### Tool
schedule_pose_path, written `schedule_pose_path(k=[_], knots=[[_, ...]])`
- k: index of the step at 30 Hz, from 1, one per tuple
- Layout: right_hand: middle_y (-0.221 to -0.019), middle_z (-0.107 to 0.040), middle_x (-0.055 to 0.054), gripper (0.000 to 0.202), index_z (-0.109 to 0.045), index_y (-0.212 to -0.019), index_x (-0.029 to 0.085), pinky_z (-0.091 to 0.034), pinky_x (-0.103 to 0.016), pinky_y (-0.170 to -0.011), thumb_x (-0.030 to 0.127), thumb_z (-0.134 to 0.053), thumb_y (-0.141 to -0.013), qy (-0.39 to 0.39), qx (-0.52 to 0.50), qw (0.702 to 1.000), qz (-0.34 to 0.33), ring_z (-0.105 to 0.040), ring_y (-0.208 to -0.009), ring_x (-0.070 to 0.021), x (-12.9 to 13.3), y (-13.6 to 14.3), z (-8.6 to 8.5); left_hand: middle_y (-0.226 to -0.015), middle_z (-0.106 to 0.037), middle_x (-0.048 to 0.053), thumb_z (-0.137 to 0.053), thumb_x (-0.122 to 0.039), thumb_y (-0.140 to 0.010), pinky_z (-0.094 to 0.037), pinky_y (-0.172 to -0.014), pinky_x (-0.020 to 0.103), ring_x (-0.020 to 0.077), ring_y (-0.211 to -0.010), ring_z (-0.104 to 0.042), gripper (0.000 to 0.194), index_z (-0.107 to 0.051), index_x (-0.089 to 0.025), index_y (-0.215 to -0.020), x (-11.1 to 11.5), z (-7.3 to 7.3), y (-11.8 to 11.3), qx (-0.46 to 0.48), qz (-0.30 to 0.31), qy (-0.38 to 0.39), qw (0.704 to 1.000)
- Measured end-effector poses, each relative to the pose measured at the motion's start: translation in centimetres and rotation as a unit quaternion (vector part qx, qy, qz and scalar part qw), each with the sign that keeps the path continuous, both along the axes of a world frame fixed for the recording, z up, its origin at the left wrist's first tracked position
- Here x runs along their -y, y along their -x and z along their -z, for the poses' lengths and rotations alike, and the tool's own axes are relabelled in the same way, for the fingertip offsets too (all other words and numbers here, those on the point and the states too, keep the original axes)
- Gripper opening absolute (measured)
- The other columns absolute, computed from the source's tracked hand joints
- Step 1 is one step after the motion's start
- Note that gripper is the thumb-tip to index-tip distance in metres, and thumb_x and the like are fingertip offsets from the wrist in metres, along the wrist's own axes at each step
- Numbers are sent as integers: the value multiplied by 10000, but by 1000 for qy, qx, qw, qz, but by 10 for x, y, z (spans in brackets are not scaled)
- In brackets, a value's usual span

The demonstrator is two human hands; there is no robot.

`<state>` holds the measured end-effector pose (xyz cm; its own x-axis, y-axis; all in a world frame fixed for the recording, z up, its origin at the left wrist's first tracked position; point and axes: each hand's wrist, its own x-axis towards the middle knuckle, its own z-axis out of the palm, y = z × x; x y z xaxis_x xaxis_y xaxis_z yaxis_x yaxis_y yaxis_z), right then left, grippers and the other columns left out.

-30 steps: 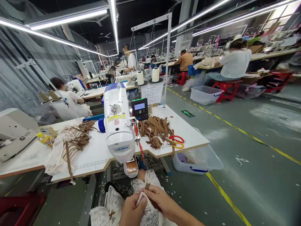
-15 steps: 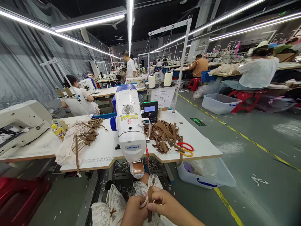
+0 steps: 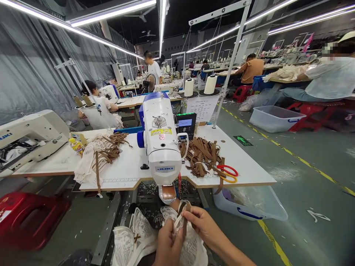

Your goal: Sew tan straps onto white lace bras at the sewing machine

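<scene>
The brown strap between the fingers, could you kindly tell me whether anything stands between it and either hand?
Nothing visible does: the left hand and right hand both have fingers on the brown strap, above the white lace bra. The JUKI sewing machine stands beyond them.

Clearance around the sewing machine [image 3: 163, 147], taken as clock centre. Bare bench [image 3: 131, 166] leaves a passage at 8 o'clock, bounded at 9 by piled fabric [image 3: 94, 159]. The sewing machine bars the direct line from the left hand [image 3: 171, 238] at 6 to 12. Bundled brown strips [image 3: 202, 151] obstruct 3; scissors [image 3: 228, 175] lie at 4, and a post [image 3: 232, 66] rises at 2. Farther out at 3, the bench is bare.
</scene>
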<state>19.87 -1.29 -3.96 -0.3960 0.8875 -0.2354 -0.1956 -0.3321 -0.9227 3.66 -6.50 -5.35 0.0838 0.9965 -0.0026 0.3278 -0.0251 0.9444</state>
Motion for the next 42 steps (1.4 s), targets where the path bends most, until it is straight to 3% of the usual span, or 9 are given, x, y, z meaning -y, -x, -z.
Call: schedule_pose_path(k=[4,6,10,14,19,26,32,39,42], knots=[[-631,-514,20,487,-712,-831,156,-326,-232,-544,612,-787,-678,58,-22,997,42,-406,-572,-83,-18,-4,-13,-932,-726,129,-419,-392,-991,-495,-760,291,198,-789,-653,442,-609,-157,-1314,-12,-10,8,-111,52,-107,987],[-679,-577,7,520,-725,-889,153,-371,-219,-557,608,-807,-652,64,-37,995,59,-471,-595,-79,-29,-9,-24,-863,-744,121,-419,-348,-983,-507,-743,276,191,-779,-678,400,-701,-181,-1213,-23,-24,16,-165,96,-160,968],[-654,-585,27,493,-712,-918,152,-434,-199,-559,550,-829,-650,11,-8,997,75,-518,-585,-67,-60,-20,-30,-892,-775,66,-442,-296,-981,-513,-717,222,143,-760,-693,358,-724,-204,-1180,-46,-46,29,-169,80,-115,976],[-751,-638,13,411,-680,-962,158,-480,-209,-579,489,-780,-740,-74,48,995,35,-563,-596,-67,-88,-19,-17,-1156,-752,69,-486,-307,-984,-544,-834,248,169,-960,-717,331,-708,-199,-1204,-61,-53,35,-122,42,-50,990],[-728,-631,14,370,-638,-889,154,-494,-247,-617,505,-712,-796,-188,135,973,16,-581,-625,-98,-111,-6,-10,-1211,-732,69,-497,-287,-977,-535,-951,287,194,-1121,-683,329,-699,-176,-1213,-68,-60,38,-111,32,-23,993],[-899,-595,-48,349,-611,-781,162,-483,-448,-934,500,-620,-868,-383,282,877,61,-575,-905,-201,-138,14,-15,-1181,-742,73,-509,-305,-967,-559,-835,270,201,-1037,-704,343,-700,-156,-1211,-70,-67,37,-115,41,9,993],[-905,-555,-63,300,-562,-785,198,-488,-439,-874,484,-580,-874,-398,333,854,35,-541,-902,-231,-146,18,-7,-829,-772,31,-493,-309,-979,-460,-549,216,132,-612,-642,349,-701,-163,-1220,-67,-71,36,-146,63,12,987],[-779,-505,-30,202,-491,-738,230,-483,-349,-675,395,-561,-831,-417,350,838,45,-484,-736,-194,-148,18,-3,-744,-757,16,-475,-278,-985,-459,-555,237,135,-570,-627,344,-706,-167,-1214,-71,-72,34,-176,78,-17,981],[-786,-509,-33,186,-459,-723,233,-486,-352,-675,340,-575,-820,-422,351,835,39,-482,-735,-194,-147,18,-5,-913,-789,45,-487,-281,-978,-513,-624,248,166,-720,-708,341,-711,-170,-1210,-76,-71,32,-168,67,-17,983]])
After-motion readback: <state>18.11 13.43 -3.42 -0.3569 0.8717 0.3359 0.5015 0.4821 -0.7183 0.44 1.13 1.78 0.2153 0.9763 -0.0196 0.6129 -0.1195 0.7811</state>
